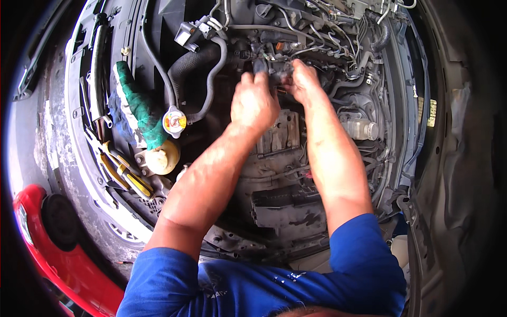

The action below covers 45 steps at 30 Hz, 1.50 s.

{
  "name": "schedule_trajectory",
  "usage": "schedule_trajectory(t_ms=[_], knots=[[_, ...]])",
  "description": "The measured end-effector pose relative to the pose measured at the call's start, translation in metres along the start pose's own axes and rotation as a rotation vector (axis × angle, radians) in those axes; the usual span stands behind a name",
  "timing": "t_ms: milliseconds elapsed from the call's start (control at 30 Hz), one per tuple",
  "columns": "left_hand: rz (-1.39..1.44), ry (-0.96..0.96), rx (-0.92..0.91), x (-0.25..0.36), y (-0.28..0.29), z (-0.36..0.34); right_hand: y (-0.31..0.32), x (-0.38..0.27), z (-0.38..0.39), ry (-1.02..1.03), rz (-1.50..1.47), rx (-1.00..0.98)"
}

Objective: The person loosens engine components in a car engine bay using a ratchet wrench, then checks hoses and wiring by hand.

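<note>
Both my hands reach deep into a car's engine bay, close together at a dark engine part (275,67) near the top middle. My left hand (254,103) has its fingers curled down against the left side of that part, and its fingertips are partly hidden and slightly blurred. From the right, my right hand (304,83) bends its fingers inward in a pinch. Whatever the fingers of either hand grip is too dark and small to name. Below the hands lies a dusty metal bracket (280,129) on the engine.
Pliers and a screwdriver with yellow-black handles (138,184) lie along the left edge beside a green cloth (138,103). A radiator cap (174,122) and a thick black hose (190,66) stand left of my arms. A fluid reservoir (364,128) sits at right. A red car (68,259) is beyond.
</note>
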<state>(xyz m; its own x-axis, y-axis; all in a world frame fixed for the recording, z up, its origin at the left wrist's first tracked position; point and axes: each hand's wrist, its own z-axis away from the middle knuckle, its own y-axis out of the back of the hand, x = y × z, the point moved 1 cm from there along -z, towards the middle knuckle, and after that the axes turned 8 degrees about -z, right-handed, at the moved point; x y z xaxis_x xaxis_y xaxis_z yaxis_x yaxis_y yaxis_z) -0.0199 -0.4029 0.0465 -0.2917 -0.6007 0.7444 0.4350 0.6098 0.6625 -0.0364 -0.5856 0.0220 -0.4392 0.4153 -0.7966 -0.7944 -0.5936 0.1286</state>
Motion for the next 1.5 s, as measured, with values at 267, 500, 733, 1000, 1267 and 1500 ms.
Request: schedule_trajectory(t_ms=[267, 500, 733, 1000, 1267, 1500], knots=[[0.19, -0.173, -0.538, 0.014, -0.03, 0.066, 0.018, -0.043, 0.002, 0.303, 1.337, -0.162], [0.183, 0.026, -0.425, 0.006, -0.021, 0.054, 0.019, -0.029, -0.007, -0.061, 0.558, -0.145], [0.236, 0.011, -0.248, -0.006, -0.013, 0.049, 0.022, -0.05, 0.001, 0.291, 1.135, -0.209], [0.149, -0.045, -0.427, -0.02, -0.033, 0.053, 0.024, -0.05, -0.001, 0.452, 1.405, -0.343], [0.158, -0.063, -0.405, -0.026, -0.036, 0.053, 0.011, -0.06, 0.008, 0.553, 1.664, -0.411], [0.15, -0.072, -0.417, -0.024, -0.034, 0.052, 0.007, -0.056, 0.015, 0.479, 1.772, -0.353]])
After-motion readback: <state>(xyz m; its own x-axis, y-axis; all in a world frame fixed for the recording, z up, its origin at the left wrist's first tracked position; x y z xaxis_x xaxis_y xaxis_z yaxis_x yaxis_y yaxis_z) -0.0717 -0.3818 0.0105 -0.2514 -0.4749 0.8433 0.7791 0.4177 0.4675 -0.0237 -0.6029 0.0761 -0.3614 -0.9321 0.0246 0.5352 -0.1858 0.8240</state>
